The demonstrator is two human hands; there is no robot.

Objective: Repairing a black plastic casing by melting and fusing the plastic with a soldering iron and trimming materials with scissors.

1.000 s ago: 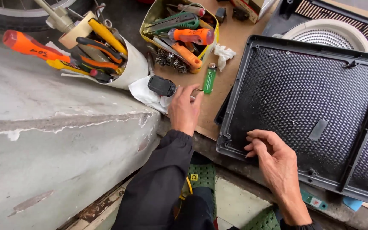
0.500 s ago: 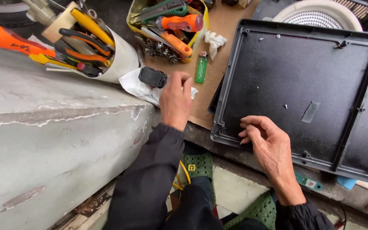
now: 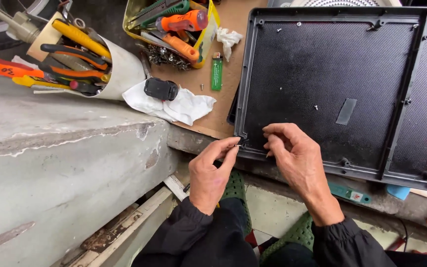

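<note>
A large black plastic panel [image 3: 342,64] lies face down on a brown board, its near left corner over the board's edge. My left hand [image 3: 212,170] pinches a small screw [image 3: 237,145] between thumb and forefinger right at that corner. My right hand [image 3: 292,155] rests on the panel's near rim beside it, fingers curled on the edge. Another small screw [image 3: 316,107] lies loose on the panel's mesh surface, next to a strip of grey tape [image 3: 346,111].
A white cloth [image 3: 184,106] with a small black part [image 3: 160,89] lies at the board's near left. Behind stand a yellow tin [image 3: 207,34] of screwdrivers, a green lighter [image 3: 216,71] and a white tube [image 3: 119,69] of pliers. A concrete ledge [image 3: 60,143] fills the left.
My left hand has left the white cloth and come to the panel's near left corner, now pinching a small screw. My right hand slid left along the rim. The view moved closer.
</note>
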